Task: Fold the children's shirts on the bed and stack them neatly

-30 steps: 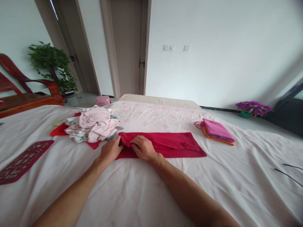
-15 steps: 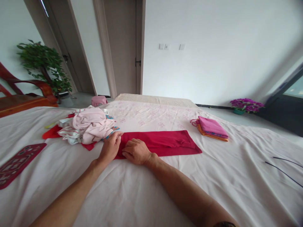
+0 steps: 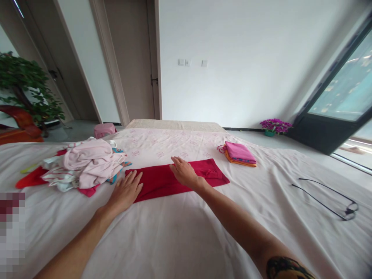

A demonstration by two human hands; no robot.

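A red garment (image 3: 158, 182), folded into a long flat strip, lies across the sheet in front of me; it looks like trousers, but I cannot tell for sure. On its left end my left hand (image 3: 125, 189) rests flat with the fingers spread. My right hand (image 3: 183, 171) is over the middle of the strip, fingers stretched out and holding nothing. Some creases show in the cloth toward its right end. Just left of my left hand sits a heap of crumpled clothes (image 3: 90, 159), mostly pale pink and white.
A small folded stack of pink and orange clothes (image 3: 240, 152) lies beyond the strip's right end. Eyeglasses (image 3: 348, 211) rest on the white sheet (image 3: 186, 240) at right. Behind are a pink stool (image 3: 105, 130), a plant (image 3: 23, 85) and purple flowers (image 3: 275, 126).
Both hands have gone from closed on the red cloth's left end to open. My right hand has moved right along the strip. The view has turned right, bringing the whole eyeglasses into sight.
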